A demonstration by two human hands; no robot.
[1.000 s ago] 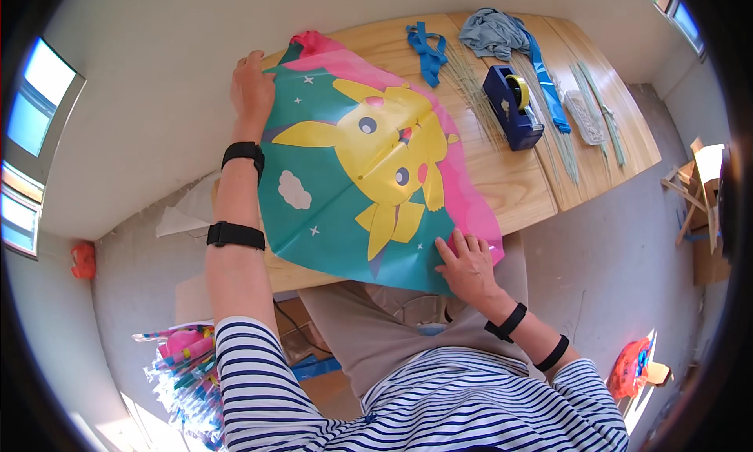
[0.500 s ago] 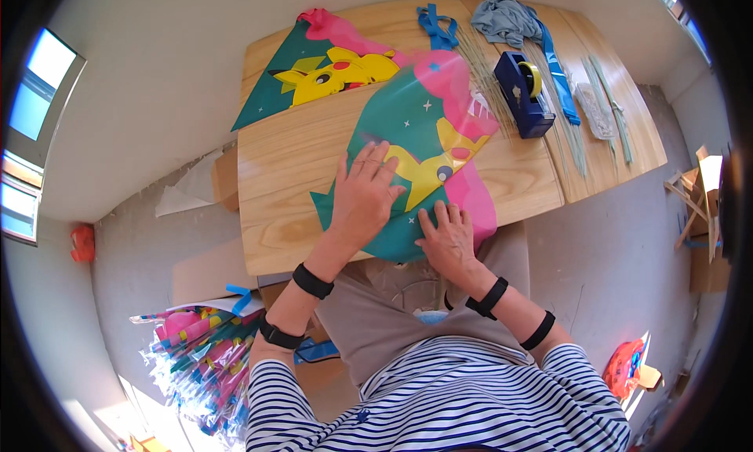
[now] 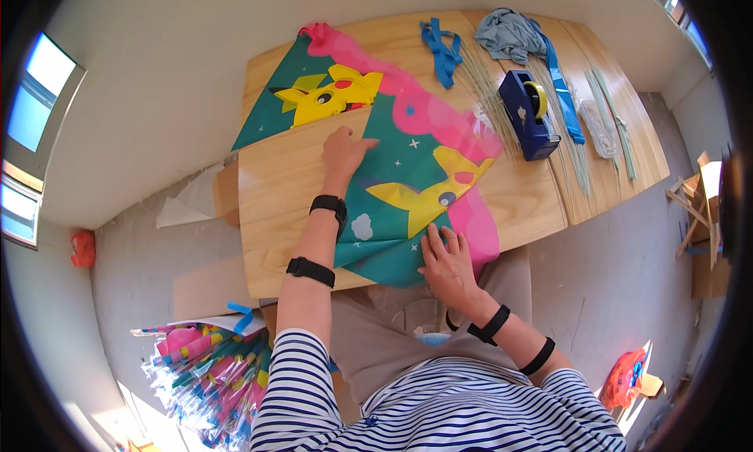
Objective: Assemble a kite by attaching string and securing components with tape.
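no words or numbers can be read
a small pale mark point(image 3: 522, 113) is seen on the dark blue tape holder point(image 3: 516, 128) and a dark one point(image 3: 372, 421) on the striped shirt point(image 3: 451, 381); both are too tiny to be read.

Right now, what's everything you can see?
Shiny printed sheeting: count unclear, green-pink-yellow, tabletop
Wooden table: one, tan, centre
Boxy tape dispenser: one, navy, right tabletop
Flat strips: several, blue, far tabletop
Crumpled cloth: one, grey, far tabletop
Thin sticks: many, green, right tabletop
Plastic packet: one, clear, right tabletop
Plastic-wrapped rolls: many, multicoloured, lower left
Plastic bag: one, red, lower right
Armbands: four, black, forearms
Left hand: one, bare, sheeting's left edge
Right hand: one, bare, on sheeting
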